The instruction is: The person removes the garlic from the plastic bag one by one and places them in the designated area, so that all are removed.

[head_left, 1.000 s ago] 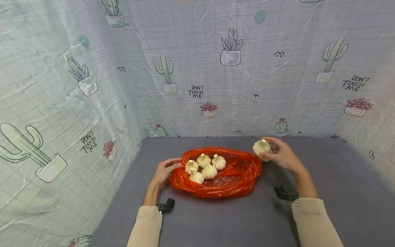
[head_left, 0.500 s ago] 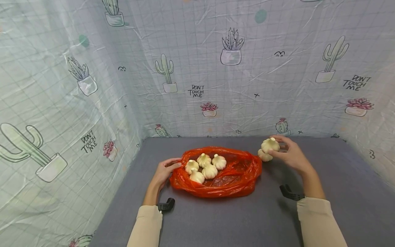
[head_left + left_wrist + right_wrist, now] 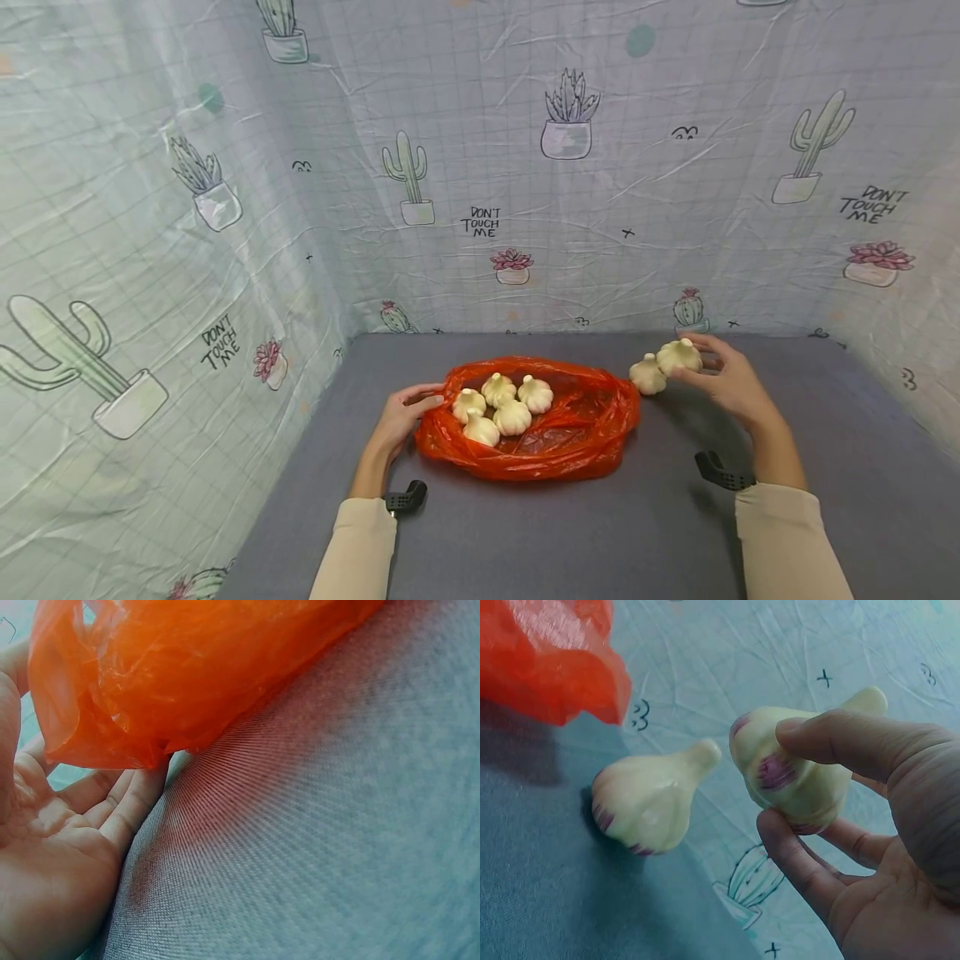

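The right hand [image 3: 731, 383] pinches one garlic [image 3: 817, 787] between the thumb and the fingers. Its stem points upward, and in the right wrist view the long axis leans, with the stem end to the upper right, above the thumb. Just left of this grip, a second garlic [image 3: 647, 377] stands on the table [image 3: 570, 533], stem also upward. Farther left, the red bag [image 3: 570, 458] contains five garlics [image 3: 512, 417]; the left hand [image 3: 397, 421] holds its left edge between thumb and fingers.
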Tool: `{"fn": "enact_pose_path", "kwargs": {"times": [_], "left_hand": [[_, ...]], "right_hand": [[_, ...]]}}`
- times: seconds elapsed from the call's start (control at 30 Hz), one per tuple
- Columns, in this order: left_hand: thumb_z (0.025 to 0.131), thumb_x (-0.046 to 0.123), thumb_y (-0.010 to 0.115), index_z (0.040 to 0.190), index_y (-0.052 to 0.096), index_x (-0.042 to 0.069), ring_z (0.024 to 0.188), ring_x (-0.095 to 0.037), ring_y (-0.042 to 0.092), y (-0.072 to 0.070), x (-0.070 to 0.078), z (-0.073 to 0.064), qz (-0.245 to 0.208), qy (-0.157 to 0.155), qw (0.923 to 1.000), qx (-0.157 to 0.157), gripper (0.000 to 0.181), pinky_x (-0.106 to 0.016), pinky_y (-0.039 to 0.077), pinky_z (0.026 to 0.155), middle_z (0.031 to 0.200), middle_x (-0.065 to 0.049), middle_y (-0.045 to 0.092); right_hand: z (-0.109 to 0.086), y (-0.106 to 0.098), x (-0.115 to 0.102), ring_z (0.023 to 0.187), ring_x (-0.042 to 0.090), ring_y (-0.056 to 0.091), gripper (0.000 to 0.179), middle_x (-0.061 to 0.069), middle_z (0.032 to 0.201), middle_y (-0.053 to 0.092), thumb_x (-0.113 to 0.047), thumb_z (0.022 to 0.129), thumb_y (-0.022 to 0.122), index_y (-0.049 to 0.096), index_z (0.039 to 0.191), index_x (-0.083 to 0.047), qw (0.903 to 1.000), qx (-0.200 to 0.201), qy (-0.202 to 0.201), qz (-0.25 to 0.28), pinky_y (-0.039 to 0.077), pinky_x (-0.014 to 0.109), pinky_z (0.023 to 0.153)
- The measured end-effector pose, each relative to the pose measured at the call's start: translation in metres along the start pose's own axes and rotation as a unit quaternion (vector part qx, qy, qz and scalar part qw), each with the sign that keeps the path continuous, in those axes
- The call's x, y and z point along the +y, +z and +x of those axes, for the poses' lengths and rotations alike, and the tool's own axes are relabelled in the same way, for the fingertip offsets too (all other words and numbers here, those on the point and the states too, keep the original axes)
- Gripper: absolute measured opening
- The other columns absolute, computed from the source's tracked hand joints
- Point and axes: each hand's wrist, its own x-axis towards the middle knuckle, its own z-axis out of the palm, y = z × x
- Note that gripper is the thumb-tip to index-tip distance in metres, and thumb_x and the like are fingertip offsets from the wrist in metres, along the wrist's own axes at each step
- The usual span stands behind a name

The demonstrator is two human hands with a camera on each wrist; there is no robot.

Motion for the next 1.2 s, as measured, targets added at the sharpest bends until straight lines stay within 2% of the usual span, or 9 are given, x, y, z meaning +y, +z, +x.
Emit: {"fn": "enact_pose_path", "kwargs": {"times": [0.1, 0.2, 0.47, 0.57, 0.93, 1.2], "left_hand": [[0.091, 0.02, 0.077, 0.126, 0.073, 0.007, 0.101, -0.014, 0.069, 0.0, 0.0, 0.0, -0.001, -0.001, 1.0, -0.001, 0.037, -0.03, 0.056, 0.085, 0.123, -0.009, 0.073], [0.091, 0.019, 0.077, 0.126, 0.073, 0.007, 0.103, -0.014, 0.069, 0.0, 0.0, 0.0, -0.002, -0.001, 1.0, -0.001, 0.037, -0.029, 0.056, 0.087, 0.122, -0.009, 0.073], [0.092, 0.019, 0.076, 0.127, 0.072, 0.007, 0.102, -0.014, 0.068, 0.0, 0.0, -0.001, 0.002, 0.001, 1.0, -0.002, 0.036, -0.029, 0.056, 0.086, 0.121, -0.008, 0.073], [0.092, 0.02, 0.076, 0.126, 0.073, 0.007, 0.102, -0.014, 0.068, 0.0, 0.001, -0.001, 0.003, 0.002, 1.0, -0.003, 0.037, -0.029, 0.056, 0.086, 0.122, -0.008, 0.073], [0.092, 0.018, 0.076, 0.125, 0.073, 0.007, 0.102, -0.014, 0.069, -0.001, 0.001, 0.0, -0.001, 0.005, 1.0, -0.003, 0.035, -0.03, 0.056, 0.086, 0.12, -0.008, 0.074], [0.091, 0.02, 0.077, 0.126, 0.073, 0.007, 0.102, -0.014, 0.069, -0.001, 0.0, 0.0, 0.0, 0.004, 1.0, -0.004, 0.037, -0.03, 0.056, 0.086, 0.121, -0.008, 0.074]], "right_hand": [[0.0, 0.0, 0.004, 0.138, 0.055, 0.041, 0.074, 0.029, 0.159, 0.03, -0.029, 0.098, 0.07, 0.034, 0.158, -0.006, 1.0, 0.004, 0.007, -0.001, 0.052, 0.045, 0.091], [0.0, -0.001, 0.008, 0.137, 0.055, 0.042, 0.075, 0.03, 0.159, 0.031, -0.03, 0.098, 0.071, 0.034, 0.158, -0.005, 0.9999, 0.009, 0.012, -0.006, 0.052, 0.042, 0.089], [-0.001, 0.002, 0.019, 0.136, 0.056, 0.043, 0.075, 0.032, 0.156, 0.035, -0.03, 0.097, 0.072, 0.037, 0.156, -0.002, 0.9996, 0.019, 0.019, 0.001, 0.048, 0.017, 0.077], [-0.001, 0.004, 0.024, 0.136, 0.055, 0.043, 0.073, 0.031, 0.156, 0.035, -0.03, 0.097, 0.071, 0.037, 0.155, -0.001, 0.9994, 0.025, 0.02, 0.009, 0.047, 0.012, 0.073], [0.003, 0.008, 0.045, 0.134, 0.054, 0.047, 0.074, 0.032, 0.154, 0.037, -0.033, 0.097, 0.071, 0.038, 0.154, 0.0, 0.9985, 0.038, 0.038, -0.014, 0.044, 0.013, 0.072], [0.005, 0.011, 0.053, 0.129, 0.049, 0.053, 0.072, 0.031, 0.151, 0.042, -0.033, 0.097, 0.072, 0.041, 0.153, -0.001, 0.9975, 0.045, 0.041, -0.037, 0.044, 0.022, 0.076]]}}
